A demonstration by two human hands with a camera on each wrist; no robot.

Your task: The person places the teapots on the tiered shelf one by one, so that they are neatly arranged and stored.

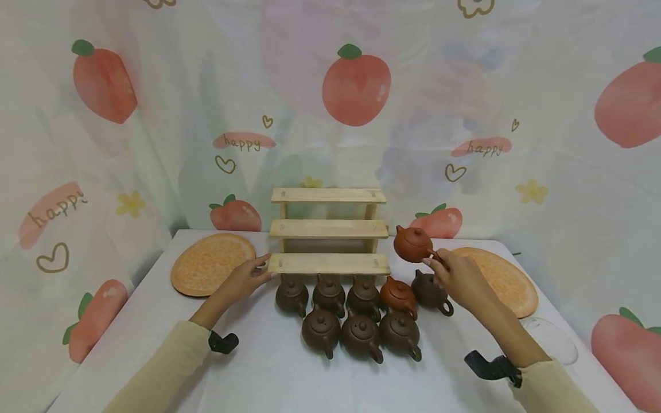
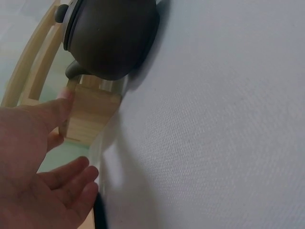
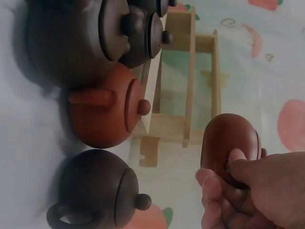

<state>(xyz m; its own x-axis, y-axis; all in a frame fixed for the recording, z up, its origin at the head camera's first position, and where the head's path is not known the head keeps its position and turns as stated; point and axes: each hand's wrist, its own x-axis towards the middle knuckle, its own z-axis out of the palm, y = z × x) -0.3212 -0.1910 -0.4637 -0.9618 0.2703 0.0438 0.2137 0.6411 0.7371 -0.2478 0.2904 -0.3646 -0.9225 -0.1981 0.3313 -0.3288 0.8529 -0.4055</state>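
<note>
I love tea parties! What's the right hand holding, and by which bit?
The right hand holds a reddish-brown teapot by its handle, with the thumb and fingers.

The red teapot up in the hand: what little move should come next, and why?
I'd probably move the raised red teapot sideways until it is over one of the wooden shelves. The right hand holds it in the air beside them, no teapot stands on them, and the left hand touches their other end, which may help steady them.
</note>
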